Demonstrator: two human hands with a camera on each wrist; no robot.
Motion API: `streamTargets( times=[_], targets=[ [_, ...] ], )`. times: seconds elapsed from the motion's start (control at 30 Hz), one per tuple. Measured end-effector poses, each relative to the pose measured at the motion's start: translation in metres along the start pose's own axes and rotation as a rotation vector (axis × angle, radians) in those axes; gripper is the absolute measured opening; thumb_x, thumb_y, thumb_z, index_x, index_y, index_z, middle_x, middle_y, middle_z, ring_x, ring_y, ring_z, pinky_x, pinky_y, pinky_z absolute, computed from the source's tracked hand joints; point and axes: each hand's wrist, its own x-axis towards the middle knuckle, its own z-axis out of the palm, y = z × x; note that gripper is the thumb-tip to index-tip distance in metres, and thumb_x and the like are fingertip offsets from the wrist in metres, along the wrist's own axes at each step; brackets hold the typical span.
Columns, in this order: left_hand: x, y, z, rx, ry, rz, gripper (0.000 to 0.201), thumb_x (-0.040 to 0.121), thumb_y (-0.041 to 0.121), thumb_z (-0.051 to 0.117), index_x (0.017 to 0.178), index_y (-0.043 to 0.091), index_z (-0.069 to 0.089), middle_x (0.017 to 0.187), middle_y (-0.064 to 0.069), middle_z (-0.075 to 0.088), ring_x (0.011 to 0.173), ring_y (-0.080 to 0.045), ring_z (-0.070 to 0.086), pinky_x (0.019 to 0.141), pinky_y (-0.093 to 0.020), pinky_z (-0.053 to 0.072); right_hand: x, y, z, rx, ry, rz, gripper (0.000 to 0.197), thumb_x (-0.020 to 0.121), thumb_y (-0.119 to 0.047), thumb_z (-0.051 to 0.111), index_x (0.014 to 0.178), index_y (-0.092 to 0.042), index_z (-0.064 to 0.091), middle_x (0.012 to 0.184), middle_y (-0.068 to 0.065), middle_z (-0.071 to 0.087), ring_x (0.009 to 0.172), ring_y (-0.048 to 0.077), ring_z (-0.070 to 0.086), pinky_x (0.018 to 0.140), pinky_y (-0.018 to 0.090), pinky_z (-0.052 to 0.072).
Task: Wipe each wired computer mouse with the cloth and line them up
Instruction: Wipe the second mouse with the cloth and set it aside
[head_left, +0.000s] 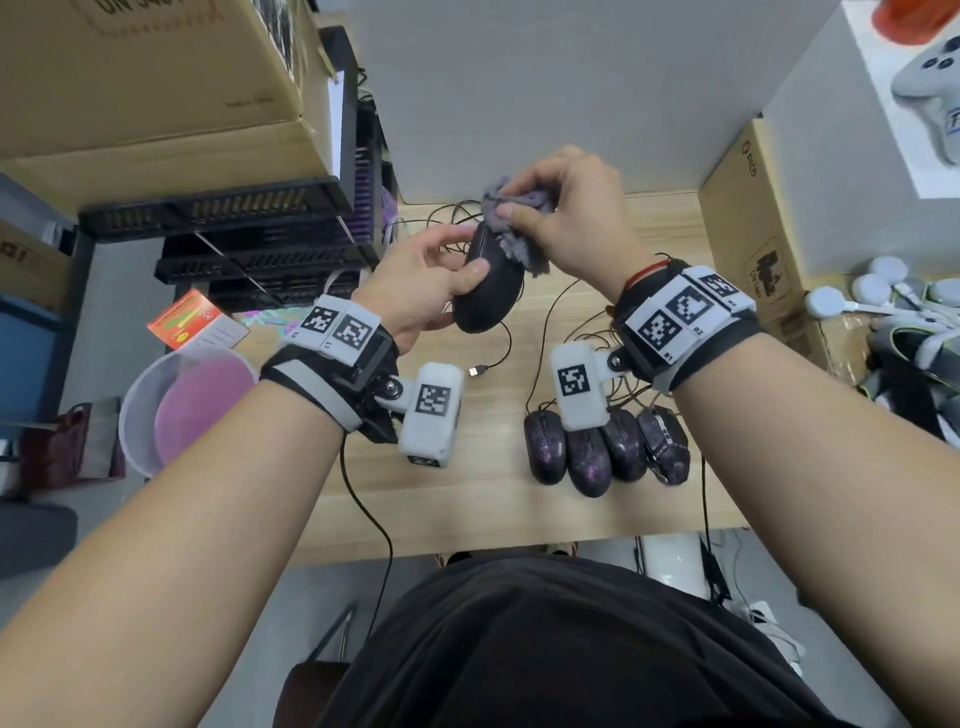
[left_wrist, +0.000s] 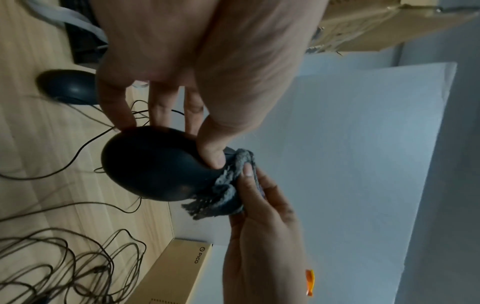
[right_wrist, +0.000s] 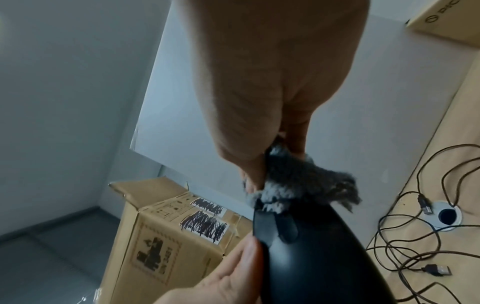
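Above desk (head_left: 498, 499), hands (head_left: 415, 291) hold mouse (head_left: 488, 291), seemingly cloth-rubbed (head_left: 511, 228)

An office or storeroom corner: a pale wood surface (head_left: 467, 499) against a grey partition, cardboard boxes (head_left: 758, 249) stacked at both its ends, black slotted trays (head_left: 218, 208) left of it, cables (left_wrist: 64, 267) trailing across it.

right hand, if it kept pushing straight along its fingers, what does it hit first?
The cloth it already pinches, then the front end of the mouse held by the left hand. The right hand points down-left at it; beyond that, depth is unclear.
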Motion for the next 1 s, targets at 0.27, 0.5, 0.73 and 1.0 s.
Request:
streamTargets(
  times=[0.27, 0.5, 0.73, 1.0],
  targets=[
    [0.007, -0.002, 0.004, 0.226, 0.107, 0.128, 0.036, 0.091, 0.005, 0.074, 0.125, 0.016, 0.067, 0.07, 0.017, 0.063, 0.063, 0.005, 0.06, 0.065, -0.017, 0.048, 0.003, -0.012, -0.004, -0.142, -0.075, -0.091, 0.011, 0.079, -0.022, 0.078, 0.089, -0.02, 0.077, 0.096, -0.001, 0.054, 0.089, 0.018, 0.06, 0.078, 0.024, 0.045],
    [0.011, -0.006, 0.005, 0.278, 0.107, 0.145, 0.03, 0.087, 0.004, 0.078, 0.114, 0.015, 0.071, 0.077, 0.013, 0.061, 0.074, 0.0, 0.058, 0.085, -0.02, 0.048, 0.002, -0.015, -0.005, -0.197, -0.253, -0.142, 0.01, 0.079, -0.022, 0.078, 0.089, -0.02, 0.077, 0.079, -0.011, 0.06, 0.072, 0.007, 0.057, 0.067, 0.013, 0.04],
    [0.008, 0.003, 0.001, -0.03, 0.088, 0.019, 0.034, 0.099, 0.011, 0.064, 0.132, 0.02, 0.063, 0.088, 0.015, 0.074, 0.083, -0.009, 0.067, 0.067, -0.026, 0.055, -0.009, 0.023, 0.0, 0.181, -0.007, 0.175, 0.012, 0.079, -0.027, 0.078, 0.079, -0.03, 0.066, 0.078, -0.013, 0.067, 0.078, 0.013, 0.066, 0.079, 0.032, 0.057],
    [0.013, 0.002, -0.013, -0.223, 0.062, -0.106, 0.029, 0.102, 0.016, 0.061, 0.13, 0.022, 0.056, 0.112, 0.003, 0.069, 0.098, -0.016, 0.066, 0.086, -0.042, 0.058, -0.025, 0.025, 0.0, 0.317, -0.276, 0.116, 0.02, 0.078, -0.016, 0.082, 0.078, -0.025, 0.064, 0.089, -0.001, 0.065, 0.083, 0.014, 0.063, 0.082, 0.036, 0.055]
  ],
)
